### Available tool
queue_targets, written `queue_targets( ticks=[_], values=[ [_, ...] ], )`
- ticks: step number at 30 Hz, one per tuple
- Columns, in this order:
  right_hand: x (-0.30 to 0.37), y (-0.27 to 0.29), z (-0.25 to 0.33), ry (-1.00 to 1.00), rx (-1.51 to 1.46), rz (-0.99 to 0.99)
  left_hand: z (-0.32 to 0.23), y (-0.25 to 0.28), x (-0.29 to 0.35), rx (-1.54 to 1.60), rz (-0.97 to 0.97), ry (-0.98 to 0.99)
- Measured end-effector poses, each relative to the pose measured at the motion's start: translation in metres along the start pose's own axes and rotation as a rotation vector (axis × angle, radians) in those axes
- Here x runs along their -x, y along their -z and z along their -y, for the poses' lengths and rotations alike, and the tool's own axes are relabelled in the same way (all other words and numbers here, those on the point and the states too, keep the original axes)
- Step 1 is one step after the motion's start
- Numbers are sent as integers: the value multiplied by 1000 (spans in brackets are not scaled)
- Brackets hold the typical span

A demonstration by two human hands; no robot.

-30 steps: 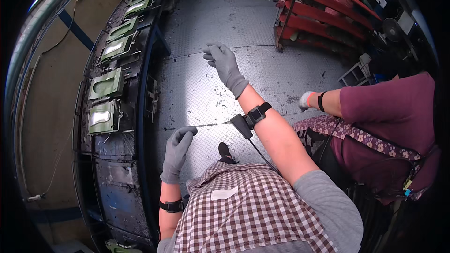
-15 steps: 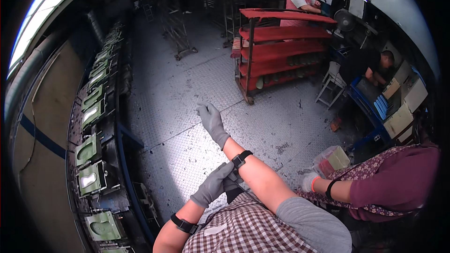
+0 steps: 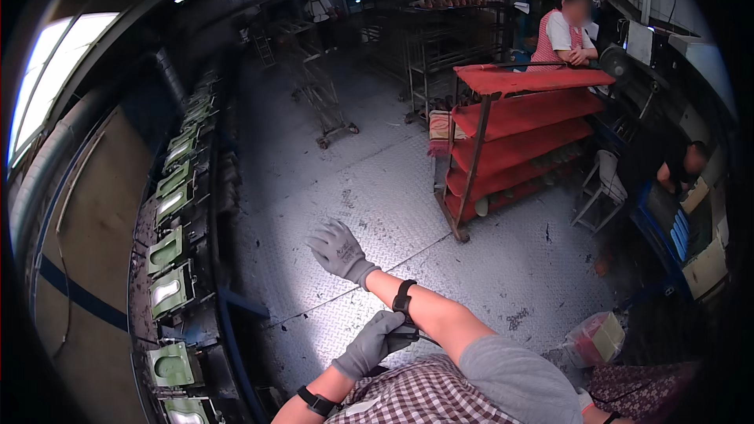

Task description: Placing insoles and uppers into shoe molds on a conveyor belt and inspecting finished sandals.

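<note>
treadplate floor [image 3: 385, 180] spreads beneath two gloves

a long row of green moulds [image 3: 166, 250] runs along the person's left; a red-shelved rack [image 3: 518, 115] stands ahead to the right. the right gray-gloved hand [image 3: 342, 253] reaches over the floor, fingers extended and open. the left gray-gloved hand [image 3: 367, 345] sits near the right wrist's black strap [image 3: 402, 296], fingers closed on a small black box [image 3: 404, 335] just below that strap.
</note>
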State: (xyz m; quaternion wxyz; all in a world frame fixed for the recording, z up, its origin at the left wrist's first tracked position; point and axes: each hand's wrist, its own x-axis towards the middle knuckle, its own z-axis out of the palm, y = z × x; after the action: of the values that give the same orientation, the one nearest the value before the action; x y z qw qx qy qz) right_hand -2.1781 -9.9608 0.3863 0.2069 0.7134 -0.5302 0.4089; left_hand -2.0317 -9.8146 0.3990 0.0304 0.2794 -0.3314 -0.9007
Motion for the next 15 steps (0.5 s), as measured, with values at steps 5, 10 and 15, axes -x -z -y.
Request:
queue_targets(
  ticks=[5, 10, 15],
  values=[
    [-39, -99, -63, -649, -468, -49, -80, 101, -59, -116, 71, -73],
    [-48, -196, -170, -1528, -1309, -100, -199, 166, -111, -506, 145, -22],
    [9, -234, -296, -1428, -838, -42, -316, 273, -146, -696, -172, -260]
  ],
)
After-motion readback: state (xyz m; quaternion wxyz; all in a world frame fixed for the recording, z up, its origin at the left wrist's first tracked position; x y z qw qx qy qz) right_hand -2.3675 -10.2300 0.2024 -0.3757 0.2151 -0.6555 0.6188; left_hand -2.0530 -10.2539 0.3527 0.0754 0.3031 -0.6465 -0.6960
